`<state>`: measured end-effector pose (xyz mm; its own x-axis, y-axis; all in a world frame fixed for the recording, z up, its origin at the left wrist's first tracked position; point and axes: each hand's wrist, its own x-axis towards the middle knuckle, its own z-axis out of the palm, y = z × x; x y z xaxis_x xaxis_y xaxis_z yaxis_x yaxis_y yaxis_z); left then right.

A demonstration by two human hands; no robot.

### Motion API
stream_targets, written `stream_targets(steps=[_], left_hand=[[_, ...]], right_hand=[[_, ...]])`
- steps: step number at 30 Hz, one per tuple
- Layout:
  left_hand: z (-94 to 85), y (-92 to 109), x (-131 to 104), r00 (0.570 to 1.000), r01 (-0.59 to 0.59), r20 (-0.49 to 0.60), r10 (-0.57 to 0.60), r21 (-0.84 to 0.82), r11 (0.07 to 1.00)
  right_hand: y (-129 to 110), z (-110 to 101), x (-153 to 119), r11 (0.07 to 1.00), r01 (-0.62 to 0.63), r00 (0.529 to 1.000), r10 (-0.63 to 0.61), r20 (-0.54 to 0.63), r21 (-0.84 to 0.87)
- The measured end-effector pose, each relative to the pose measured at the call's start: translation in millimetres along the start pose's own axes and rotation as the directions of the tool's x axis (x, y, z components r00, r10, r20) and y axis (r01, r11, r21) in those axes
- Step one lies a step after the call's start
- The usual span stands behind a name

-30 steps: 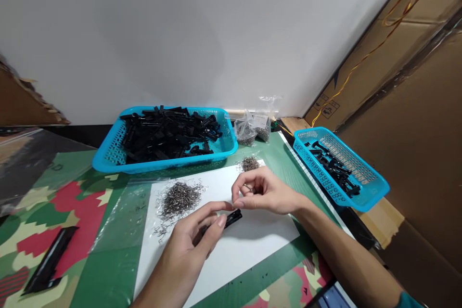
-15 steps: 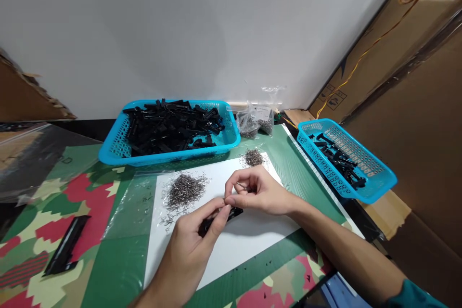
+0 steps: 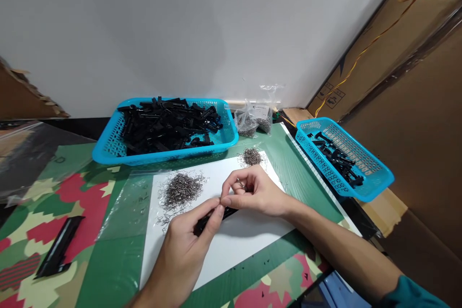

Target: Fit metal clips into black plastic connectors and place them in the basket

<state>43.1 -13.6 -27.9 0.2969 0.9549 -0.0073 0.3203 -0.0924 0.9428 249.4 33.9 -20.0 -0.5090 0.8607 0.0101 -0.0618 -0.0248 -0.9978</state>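
My left hand (image 3: 195, 236) is closed around a black plastic part (image 3: 203, 223), which lies mostly hidden under the fingers. My right hand (image 3: 254, 192) meets it at the part's upper side, thumb and forefinger pinched together. A bit of metal wire shows among the curled fingers of the right hand; what its fingertips pinch is too small to make out. Both hands are above a white sheet (image 3: 234, 250). To their left on the sheet is a pile of small bent wire springs (image 3: 182, 190), and behind the right hand a smaller pile of springs (image 3: 251, 156).
A blue basket (image 3: 169, 156) heaped with black parts stands at the back left. Another blue basket (image 3: 378, 180) with fewer black parts is at right. Clear bags of metal pieces (image 3: 263, 120) lie between them. One long black part (image 3: 59, 248) rests at far left.
The whole view has shifted slightly, so things appear a little further left. Both hands keep nearly the same pose at the black part.
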Motion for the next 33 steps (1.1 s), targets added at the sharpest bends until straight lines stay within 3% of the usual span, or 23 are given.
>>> stream_targets(steps=[12, 16, 19, 22, 28, 33], left_hand=[[1.7, 3.0, -2.8, 0.999, 0.04, 0.022, -0.04, -0.007, 0.999], [2.2, 3.6, -2.7, 1.0, 0.008, 0.015, -0.009, 0.06, 0.998], [1.5, 3.6, -2.6, 1.0, -0.024, 0.007, 0.024, 0.122, 0.992], [-1.0, 1.9, -2.7, 0.993, -0.115, 0.01, 0.115, 0.203, 0.973], [-5.4, -6.1, -3.2, 0.956, -0.277, 0.025, 0.294, 0.416, 0.866], [-3.5, -6.4, -1.0, 0.949, -0.293, 0.046, 0.312, 0.498, 0.817]], right_hand=[[0.3, 1.3, -0.9, 1.0, -0.027, 0.998, 0.027, -0.05, -0.012], [-6.2, -1.3, -4.0, 0.994, -0.028, 1.0, 0.027, -0.014, -0.109], [-12.7, -4.6, -8.0, 0.967, 0.042, 0.999, -0.042, 0.007, -0.251], [-14.8, -5.4, -12.2, 0.901, 0.145, 0.987, -0.161, -0.005, -0.408], [-5.9, 0.5, -15.7, 0.677, 0.381, 0.91, -0.396, 0.124, -0.63], [-8.0, 0.0, -17.2, 0.564, 0.372, 0.915, -0.357, 0.188, -0.737]])
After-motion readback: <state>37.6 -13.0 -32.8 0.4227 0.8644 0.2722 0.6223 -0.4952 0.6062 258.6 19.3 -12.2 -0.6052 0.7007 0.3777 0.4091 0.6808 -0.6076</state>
